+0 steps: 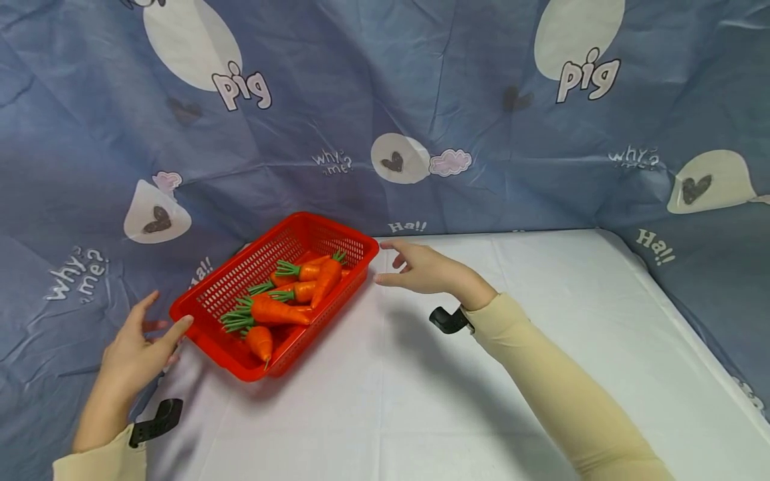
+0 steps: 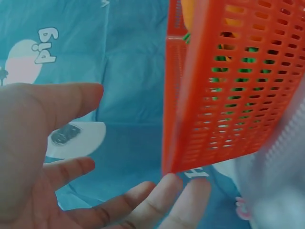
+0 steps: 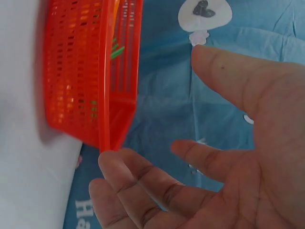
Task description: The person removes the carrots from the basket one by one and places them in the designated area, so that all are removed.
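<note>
A red plastic basket (image 1: 207, 294) with slotted walls sits tilted in angle on the white table, holding several orange carrots (image 1: 279, 310) with green tops. My left hand (image 1: 135, 344) is at its near left corner, thumb and fingers spread apart, the fingertips right by the rim in the left wrist view. At the far right corner hovers my right hand (image 1: 430, 267), its thumb and fingers also parted. In the right wrist view its fingertips (image 3: 114, 169) overlap the basket's lower corner (image 3: 107, 138). Neither hand has its fingers curled round the basket.
White cloth covers the table (image 1: 481, 401), whose right edge slopes toward the front. A blue printed curtain (image 1: 421, 87) hangs right behind the table and wraps round its sides. Each wrist wears a black camera strap (image 1: 448, 321).
</note>
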A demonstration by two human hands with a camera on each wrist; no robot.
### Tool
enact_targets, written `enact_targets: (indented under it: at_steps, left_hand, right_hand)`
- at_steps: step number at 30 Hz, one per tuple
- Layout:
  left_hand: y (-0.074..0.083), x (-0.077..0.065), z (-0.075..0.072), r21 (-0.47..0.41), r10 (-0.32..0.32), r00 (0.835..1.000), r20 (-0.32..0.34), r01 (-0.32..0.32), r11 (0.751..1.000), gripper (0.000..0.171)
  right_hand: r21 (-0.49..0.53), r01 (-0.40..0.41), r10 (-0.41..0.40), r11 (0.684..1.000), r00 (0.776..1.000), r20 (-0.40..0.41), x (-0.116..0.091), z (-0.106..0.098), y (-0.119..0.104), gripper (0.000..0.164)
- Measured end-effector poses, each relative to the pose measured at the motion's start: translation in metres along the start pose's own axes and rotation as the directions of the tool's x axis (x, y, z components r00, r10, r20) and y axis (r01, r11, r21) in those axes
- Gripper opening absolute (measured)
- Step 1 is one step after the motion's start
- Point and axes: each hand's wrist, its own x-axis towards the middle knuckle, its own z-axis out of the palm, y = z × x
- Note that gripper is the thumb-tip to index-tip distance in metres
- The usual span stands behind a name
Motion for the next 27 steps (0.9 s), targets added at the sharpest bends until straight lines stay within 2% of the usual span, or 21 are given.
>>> enact_targets:
  at_steps: [5,9,17,27]
  left_hand:
    - [-0.009,0.000,0.010,-0.178,-0.039,0.998,0.050,0.047,0.983,0.100]
    - [-0.014,0.001,0.015,-0.272,-0.041,0.995,0.092,0.065,0.960,0.102]
    - [-0.024,0.002,0.023,-0.383,-0.041,0.981,0.189,0.112,0.917,0.104]
    - [-0.033,0.004,0.037,-0.465,-0.071,0.977,0.201,0.159,0.871,0.112]
  right_hand:
    - [0.020,0.030,-0.030,0.999,0.999,0.037,0.013,0.009,-0.011,0.077]
    - [0.033,0.040,-0.043,0.999,0.997,0.066,0.023,0.018,-0.020,0.076]
    - [0.065,0.035,-0.041,0.997,0.995,0.094,0.044,0.033,-0.038,0.072]
    - [0.055,0.023,-0.031,0.998,0.990,0.135,0.068,0.052,-0.063,0.074]
